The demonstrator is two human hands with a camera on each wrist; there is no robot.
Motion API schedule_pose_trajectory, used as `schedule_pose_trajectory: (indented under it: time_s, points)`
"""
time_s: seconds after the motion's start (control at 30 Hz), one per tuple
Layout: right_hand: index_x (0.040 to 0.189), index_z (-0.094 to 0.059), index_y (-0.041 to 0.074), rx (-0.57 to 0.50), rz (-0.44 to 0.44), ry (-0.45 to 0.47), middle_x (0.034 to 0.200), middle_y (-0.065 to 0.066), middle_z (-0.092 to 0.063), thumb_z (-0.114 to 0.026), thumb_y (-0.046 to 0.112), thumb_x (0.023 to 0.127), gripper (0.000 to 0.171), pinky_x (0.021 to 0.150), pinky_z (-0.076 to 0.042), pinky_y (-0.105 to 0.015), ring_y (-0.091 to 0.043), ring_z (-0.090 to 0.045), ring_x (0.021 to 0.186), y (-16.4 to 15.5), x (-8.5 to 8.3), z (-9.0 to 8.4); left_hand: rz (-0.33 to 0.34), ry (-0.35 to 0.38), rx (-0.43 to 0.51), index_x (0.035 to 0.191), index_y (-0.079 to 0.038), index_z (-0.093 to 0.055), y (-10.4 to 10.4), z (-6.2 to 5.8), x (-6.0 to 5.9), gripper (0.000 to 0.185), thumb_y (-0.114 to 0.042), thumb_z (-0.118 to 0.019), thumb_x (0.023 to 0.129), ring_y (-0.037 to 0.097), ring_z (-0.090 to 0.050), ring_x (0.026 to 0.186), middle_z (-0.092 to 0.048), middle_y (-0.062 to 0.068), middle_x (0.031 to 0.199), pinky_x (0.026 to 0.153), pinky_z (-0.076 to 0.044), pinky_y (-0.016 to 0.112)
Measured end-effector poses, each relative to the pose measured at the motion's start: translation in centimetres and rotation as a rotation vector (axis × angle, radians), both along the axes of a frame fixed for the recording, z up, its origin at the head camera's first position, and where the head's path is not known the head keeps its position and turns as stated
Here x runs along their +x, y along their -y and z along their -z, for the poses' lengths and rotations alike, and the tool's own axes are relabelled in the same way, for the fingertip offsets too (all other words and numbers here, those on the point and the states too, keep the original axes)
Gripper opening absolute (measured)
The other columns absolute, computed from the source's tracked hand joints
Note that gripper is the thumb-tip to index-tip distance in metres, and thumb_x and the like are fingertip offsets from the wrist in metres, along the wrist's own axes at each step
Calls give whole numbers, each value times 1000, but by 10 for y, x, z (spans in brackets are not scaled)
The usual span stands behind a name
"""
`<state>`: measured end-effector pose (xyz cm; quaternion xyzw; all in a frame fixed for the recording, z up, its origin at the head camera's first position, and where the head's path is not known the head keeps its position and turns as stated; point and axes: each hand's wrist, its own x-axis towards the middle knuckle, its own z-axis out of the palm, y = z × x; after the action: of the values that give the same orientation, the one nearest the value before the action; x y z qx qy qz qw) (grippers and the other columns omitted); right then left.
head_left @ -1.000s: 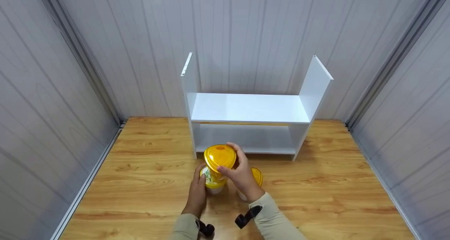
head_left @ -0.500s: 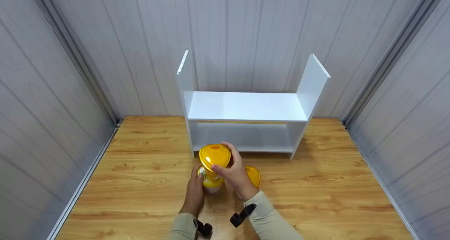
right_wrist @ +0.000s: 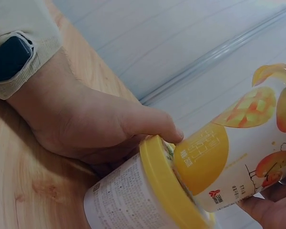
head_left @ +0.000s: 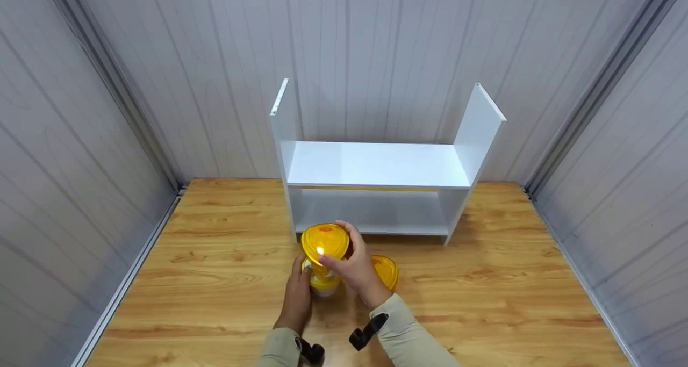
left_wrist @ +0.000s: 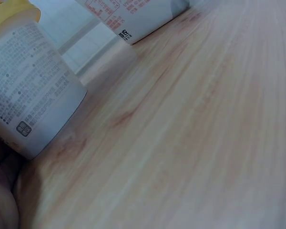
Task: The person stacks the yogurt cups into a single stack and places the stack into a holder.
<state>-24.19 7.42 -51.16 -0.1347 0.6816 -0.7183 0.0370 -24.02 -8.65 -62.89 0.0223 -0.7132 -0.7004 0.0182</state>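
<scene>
My left hand (head_left: 297, 293) grips the lower of two stacked paper tubs, a white tub (right_wrist: 126, 198) with a yellow lid, standing on the table. In the right wrist view its thumb lies along that lid's edge. My right hand (head_left: 357, 267) holds the upper tub (right_wrist: 238, 148), printed with mangoes and topped by a yellow lid (head_left: 325, 242). The upper tub's base rests at or just over the lower lid; exact contact is hard to tell. A third tub (head_left: 386, 271) with a yellow lid stands at the right, partly hidden by my right hand and wrist.
A white two-tier shelf unit (head_left: 379, 164) with tall side panels stands behind the tubs. The wooden table (head_left: 226, 270) extends to both sides. Panelled walls (head_left: 376, 44) enclose the back and both sides.
My right hand has shifted slightly left and down with the upper tub, which now covers more of the lower one. The left hand stays around the lower tub. The head view shifted a little.
</scene>
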Motion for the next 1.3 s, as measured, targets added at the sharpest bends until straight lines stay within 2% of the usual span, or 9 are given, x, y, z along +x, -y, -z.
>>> schedule_pose_trajectory:
  time_s: [0.17, 0.33, 0.53, 0.67, 1.07, 1.3]
  points:
    - [153, -36, 12, 22, 3, -3, 147, -10, -44, -83, 33, 85, 86, 110, -43, -44, -28, -50, 130, 2, -1, 1, -5, 20, 9, 151, -34, -38, 0, -2, -2, 43, -33, -36, 108, 24, -39, 143, -44, 2, 154, 119, -25, 55]
    - [153, -34, 13, 6, -20, 9, 145, -11, -46, -82, 31, 86, 85, 108, -45, -45, -28, -52, 127, 2, -1, 1, 10, 20, 11, 153, -31, -35, -1, 0, -3, 45, -34, -36, 108, 25, -37, 144, -42, 5, 156, 119, -24, 56]
    - [153, -32, 16, -9, -53, 75, 144, -11, -45, -82, 30, 86, 85, 109, -43, -46, -29, -51, 127, 1, -3, 0, -9, 30, -26, 155, -24, -34, -1, 0, -3, 48, -36, -35, 109, 30, -35, 145, -40, 11, 157, 119, -22, 58]
    - [154, -31, 21, 38, -40, 120, 147, -8, -43, -83, 38, 84, 89, 111, -41, -48, -28, -49, 129, 1, -2, -4, -6, 52, -27, 156, -25, -33, -1, -2, -3, 49, -36, -35, 108, 30, -35, 145, -40, 10, 158, 119, -22, 58]
    - [151, -36, 32, 50, -38, 202, 149, -6, -41, -86, 43, 79, 88, 114, -37, -49, -28, -47, 131, 2, -1, -8, -29, 24, -42, 155, -24, -37, 2, 3, -3, 50, -40, -37, 107, 30, -39, 143, -44, 10, 156, 118, -25, 58]
    - [153, -34, 28, 54, -30, 175, 150, -9, -41, -84, 41, 83, 87, 114, -37, -50, -29, -47, 132, 1, -2, -8, -23, 24, -28, 154, -29, -38, -1, -1, -5, 48, -39, -39, 107, 29, -41, 142, -45, 6, 155, 117, -28, 58]
